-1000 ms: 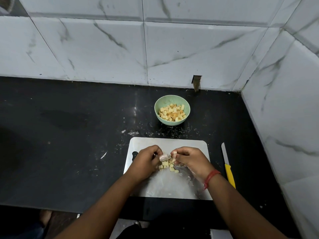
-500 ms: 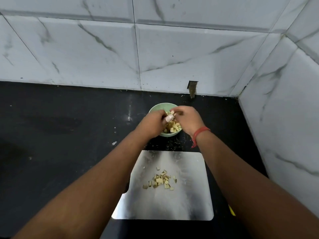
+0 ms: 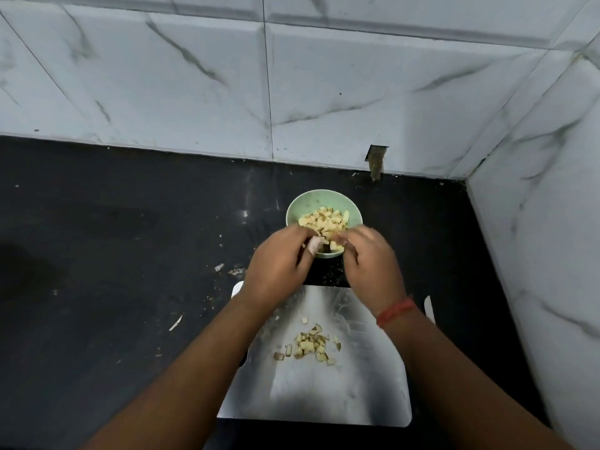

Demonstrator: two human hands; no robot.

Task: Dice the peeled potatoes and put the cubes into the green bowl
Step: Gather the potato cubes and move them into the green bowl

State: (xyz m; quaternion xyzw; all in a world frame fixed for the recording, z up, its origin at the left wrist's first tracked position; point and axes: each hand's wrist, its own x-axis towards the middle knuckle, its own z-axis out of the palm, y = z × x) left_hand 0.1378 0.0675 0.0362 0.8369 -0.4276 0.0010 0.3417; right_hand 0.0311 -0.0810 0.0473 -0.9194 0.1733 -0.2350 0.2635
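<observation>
Green bowl [image 3: 300, 206]: pale green, standing on the black counter just beyond the fingertips of both hands; its near rim is hidden behind them.
Bowl contents: pale yellow potato cubes [image 3: 324, 220] heaped against the near and right side; the far left inner wall is bare.
Left hand [image 3: 279, 266]: over the near left rim of the bowl, back of the hand up, fingers curled loosely toward the bowl; a pale bandage [image 3: 313, 245] wraps one fingertip. Whether anything lies under the fingers cannot be told.
Right hand [image 3: 373, 264]: over the near right rim, fingers spread and relaxed, tips pointing at the left hand's tips; nothing seen held. A red thread band [image 3: 396, 311] circles the wrist.
Cutting board [image 3: 324, 401]: shiny metal sheet with rounded corners, lying under both forearms on the person's side of the hands.
Board contents: a small loose cluster of diced potato pieces [image 3: 308, 347] between the two forearms, well apart from the bowl.
Knife [image 3: 429, 308]: only a pale sliver shows past the right wrist, beside the board's right edge.
Counter [image 3: 113, 254]: black stone, flecked with pale scraps to the left of the left hand.
Walls [image 3: 194, 76]: white marble-look tiles behind the bowl and along the right.
</observation>
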